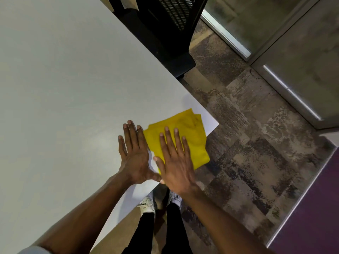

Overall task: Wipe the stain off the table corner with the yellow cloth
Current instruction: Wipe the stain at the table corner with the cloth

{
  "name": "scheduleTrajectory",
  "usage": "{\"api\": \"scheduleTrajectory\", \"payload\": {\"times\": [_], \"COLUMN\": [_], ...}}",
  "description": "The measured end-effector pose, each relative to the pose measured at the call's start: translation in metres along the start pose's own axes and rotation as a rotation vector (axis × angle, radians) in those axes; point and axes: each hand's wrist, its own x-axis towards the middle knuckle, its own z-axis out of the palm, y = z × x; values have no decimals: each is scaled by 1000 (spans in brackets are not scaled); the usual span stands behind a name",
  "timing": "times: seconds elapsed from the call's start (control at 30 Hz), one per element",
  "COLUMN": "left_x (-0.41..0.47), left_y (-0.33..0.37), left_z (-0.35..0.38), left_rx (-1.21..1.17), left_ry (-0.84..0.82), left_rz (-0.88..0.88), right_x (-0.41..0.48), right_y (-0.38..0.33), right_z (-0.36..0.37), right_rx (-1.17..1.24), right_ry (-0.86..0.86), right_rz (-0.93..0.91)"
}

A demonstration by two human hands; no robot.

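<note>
A folded yellow cloth [190, 132] lies on the white table [73, 88] at its near right corner, with part of it hanging past the front edge. My right hand [174, 162] lies flat on the cloth's left half, fingers spread. Beside the cloth, my left hand [134, 154] rests flat on the bare tabletop with its fingers apart; its thumb reaches under my right hand. The cloth and hands hide any stain at the corner.
A black mesh office chair [170, 28] stands against the table's right edge, further back. Patterned carpet [247, 143] lies to the right, bounded by metal-framed glass panels [293, 52]. My legs and shoes [148, 204] show below the table edge.
</note>
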Motion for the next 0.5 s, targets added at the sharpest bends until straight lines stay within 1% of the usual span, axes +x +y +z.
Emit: {"api": "scheduleTrajectory", "payload": {"times": [0.07, 0.13, 0.2, 0.27, 0.3, 0.4, 0.43, 0.5], "left_x": [-1, -2, -1, 0, 0, 2, 2, 0], "left_y": [-2, -4, -4, -2, -1, 4, 6, 9], "left_z": [1, 0, 0, 0, 0, -1, -1, 1], "left_rx": [-1, 9, 34, 66, 84, 107, 109, 128], "left_ry": [10, -1, 2, -10, -18, -12, 0, 46], "left_rz": [18, 25, 28, 24, 13, -17, -3, 64], "right_x": [-8, -7, 4, 24, 35, 70, 77, 82], "right_y": [-2, 5, 19, 40, 51, 82, 90, 99], "right_z": [4, 4, 1, -4, -8, -19, -21, -24], "right_rx": [38, 62, 69, 146, 240, 646, 748, 877], "right_ry": [23, 60, 108, 157, 172, 232, 258, 284], "right_rz": [45, 152, 330, 534, 619, 802, 848, 910]}}
